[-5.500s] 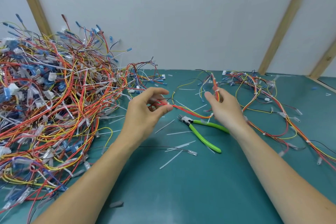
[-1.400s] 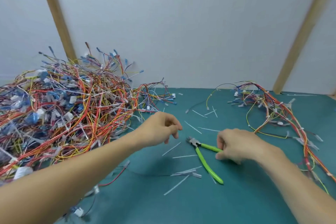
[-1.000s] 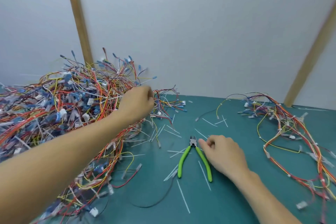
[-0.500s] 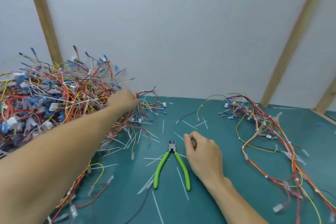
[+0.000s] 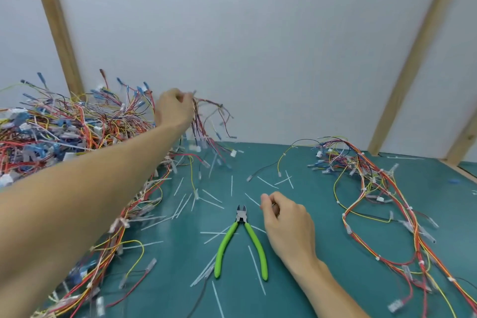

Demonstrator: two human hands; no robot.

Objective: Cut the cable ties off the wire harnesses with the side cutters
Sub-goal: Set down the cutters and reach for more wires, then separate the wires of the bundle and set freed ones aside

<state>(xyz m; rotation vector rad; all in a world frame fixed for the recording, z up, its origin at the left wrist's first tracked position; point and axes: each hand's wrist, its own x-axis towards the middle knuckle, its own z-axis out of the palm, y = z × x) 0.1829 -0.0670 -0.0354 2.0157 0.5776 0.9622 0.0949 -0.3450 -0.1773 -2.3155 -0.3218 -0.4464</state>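
Cutters lie flat on the table, green handles spread toward the person, jaws slightly parted and pointing away. No hand is on them. Right hand rests just beside the right handle, fingers loosely curled, grasping nothing that can be made out. Left hand is raised at the far edge of the big pile, clenched round a harness (its wires dangle clear of the table). Cut ties litter the surface around the cutters. A smaller heap lies at right, well apart.
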